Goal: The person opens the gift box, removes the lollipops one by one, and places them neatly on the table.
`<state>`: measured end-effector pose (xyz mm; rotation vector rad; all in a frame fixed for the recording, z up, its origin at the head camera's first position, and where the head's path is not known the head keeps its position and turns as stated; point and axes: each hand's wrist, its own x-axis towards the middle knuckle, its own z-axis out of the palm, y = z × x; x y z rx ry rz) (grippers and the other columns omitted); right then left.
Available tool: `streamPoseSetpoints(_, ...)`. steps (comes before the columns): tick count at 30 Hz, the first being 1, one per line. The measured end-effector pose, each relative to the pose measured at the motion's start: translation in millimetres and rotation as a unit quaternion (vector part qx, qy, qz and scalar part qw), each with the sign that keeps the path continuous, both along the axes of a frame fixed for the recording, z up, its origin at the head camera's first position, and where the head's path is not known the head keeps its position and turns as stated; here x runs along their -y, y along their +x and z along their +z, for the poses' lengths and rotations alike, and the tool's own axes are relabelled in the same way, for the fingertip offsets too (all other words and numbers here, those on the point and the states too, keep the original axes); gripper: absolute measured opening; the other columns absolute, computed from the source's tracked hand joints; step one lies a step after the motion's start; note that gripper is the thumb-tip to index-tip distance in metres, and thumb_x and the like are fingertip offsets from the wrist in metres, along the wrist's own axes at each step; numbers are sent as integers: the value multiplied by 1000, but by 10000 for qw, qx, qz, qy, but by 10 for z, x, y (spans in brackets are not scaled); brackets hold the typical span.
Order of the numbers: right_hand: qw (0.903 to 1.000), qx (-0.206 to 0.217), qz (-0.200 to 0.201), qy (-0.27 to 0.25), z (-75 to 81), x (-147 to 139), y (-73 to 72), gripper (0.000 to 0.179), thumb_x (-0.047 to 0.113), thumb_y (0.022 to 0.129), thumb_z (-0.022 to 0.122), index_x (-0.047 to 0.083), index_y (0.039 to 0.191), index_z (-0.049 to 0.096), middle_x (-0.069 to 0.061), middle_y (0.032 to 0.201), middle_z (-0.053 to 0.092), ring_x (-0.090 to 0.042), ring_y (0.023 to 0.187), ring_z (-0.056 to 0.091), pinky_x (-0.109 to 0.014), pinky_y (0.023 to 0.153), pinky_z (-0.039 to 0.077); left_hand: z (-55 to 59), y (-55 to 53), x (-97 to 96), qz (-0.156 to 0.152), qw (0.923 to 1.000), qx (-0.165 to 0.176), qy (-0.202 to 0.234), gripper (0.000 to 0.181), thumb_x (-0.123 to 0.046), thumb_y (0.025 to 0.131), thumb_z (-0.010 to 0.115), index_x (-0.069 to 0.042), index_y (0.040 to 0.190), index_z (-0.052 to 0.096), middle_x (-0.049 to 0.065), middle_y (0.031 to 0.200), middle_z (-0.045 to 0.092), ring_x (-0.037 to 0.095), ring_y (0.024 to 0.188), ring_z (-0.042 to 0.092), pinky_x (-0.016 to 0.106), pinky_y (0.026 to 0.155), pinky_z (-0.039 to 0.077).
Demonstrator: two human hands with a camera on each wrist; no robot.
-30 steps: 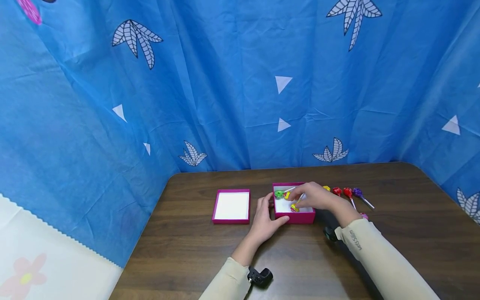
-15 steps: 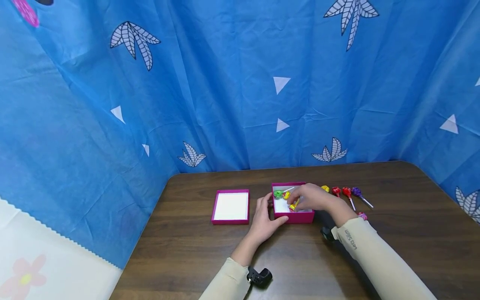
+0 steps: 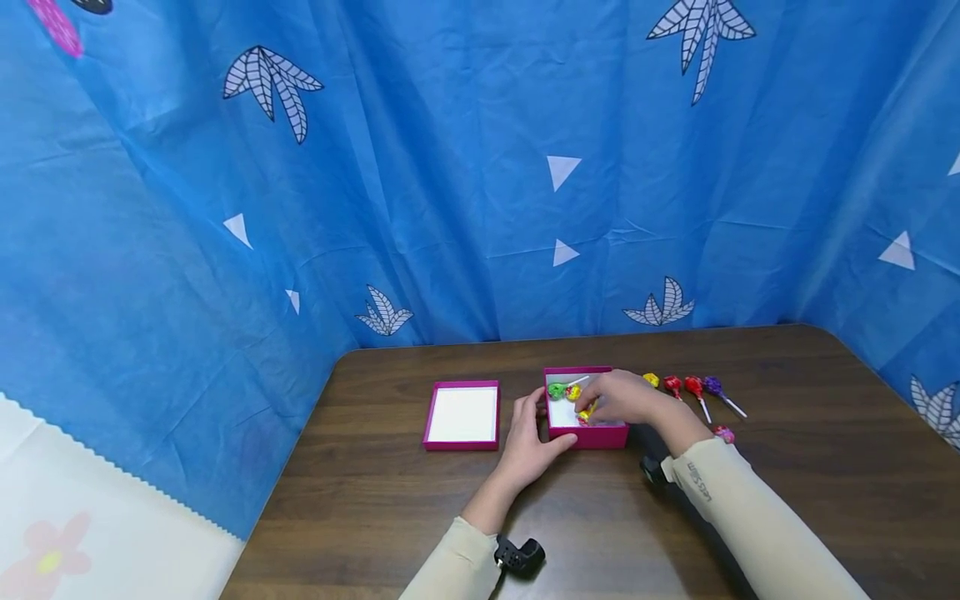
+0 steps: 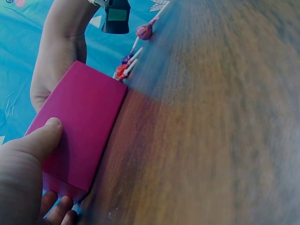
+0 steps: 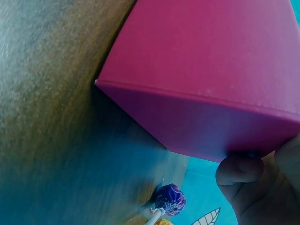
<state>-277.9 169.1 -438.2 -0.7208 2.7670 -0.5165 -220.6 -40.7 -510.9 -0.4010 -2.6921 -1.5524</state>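
- The left hand [image 3: 527,442] is gripping the near left corner of the pink box [image 3: 589,438], its thumb lying along the front wall and its fingers bending round the left side.
- The right hand [image 3: 626,396] is hanging over the box's right wall, its fingers closing tightly about a yellow lollipop [image 3: 586,416].
- That lollipop is sitting inside the box near the front wall, its candy end pointing toward the person and slightly left; its long axis is slanting away to the right, the fingers hiding most of the stick.
- The box is standing on the brown table [image 3: 360,500], its opening facing up and its front wall running left to right.
- A green lollipop [image 3: 556,390] is lying in the far left part of the box, with a yellow-and-red candy [image 3: 573,392] resting just beside it.
- The lid [image 3: 462,414] is lying left of the box, white inside facing up.
- Right of the box, a purple lollipop [image 3: 712,385] is pointing its stick rightward and toward the person; a red lollipop [image 3: 693,385] beside it is pointing its stick mostly nearward.
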Motion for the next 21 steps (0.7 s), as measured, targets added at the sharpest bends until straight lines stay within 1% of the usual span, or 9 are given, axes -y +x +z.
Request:
streamPoseSetpoints(2, 10000, -29, -34, 5, -15, -10, 2, 27, 25, 77, 86, 29, 103, 79, 2, 115, 73, -23, 112, 62, -53, 95, 52, -2, 2, -7, 0, 10000, 48, 24, 87, -44, 86, 76, -24, 155, 26, 2, 145, 39, 18, 132, 49, 39, 109, 48)
streamPoseSetpoints(8, 9998, -119, -132, -54, -33, -21, 10, 29, 28, 77, 86, 32, 104, 78, 1, 119, 72, -23, 112, 61, -53, 95, 52, 11, 13, -16, -9, 10000, 10, 88, 86, -43, 87, 76, -21, 155, 28, 3, 144, 40, 20, 131, 49, 41, 108, 48)
streamPoseSetpoints(14, 9997, -172, -144, -74, -34, -26, 14, 31, 28, 78, 86, 33, 107, 78, 3, 120, 72, -24, 115, 62, -54, 97, 51, 3, 12, -11, 18, 10000, 43, 49, 87, -43, 86, 77, -21, 155, 28, 1, 144, 41, 18, 131, 50, 38, 107, 49)
streamPoseSetpoints(17, 9992, -376, -116, 9, -36, -31, 27, 32, 29, 78, 85, 34, 109, 77, 4, 121, 72, -25, 115, 61, -54, 96, 51, 5, 13, -9, 29, 10000, 45, 55, 87, -43, 85, 77, -22, 154, 29, 1, 142, 41, 17, 128, 51, 36, 105, 50)
streamPoseSetpoints(21, 9975, -694, -89, 43, -33, -43, 51, 32, 30, 79, 85, 35, 109, 77, 5, 116, 73, -21, 108, 60, -47, 88, 54, 1, 17, -6, 50, 10000, 57, 47, 87, -43, 85, 78, -23, 154, 28, 1, 140, 42, 15, 126, 52, 32, 101, 52)
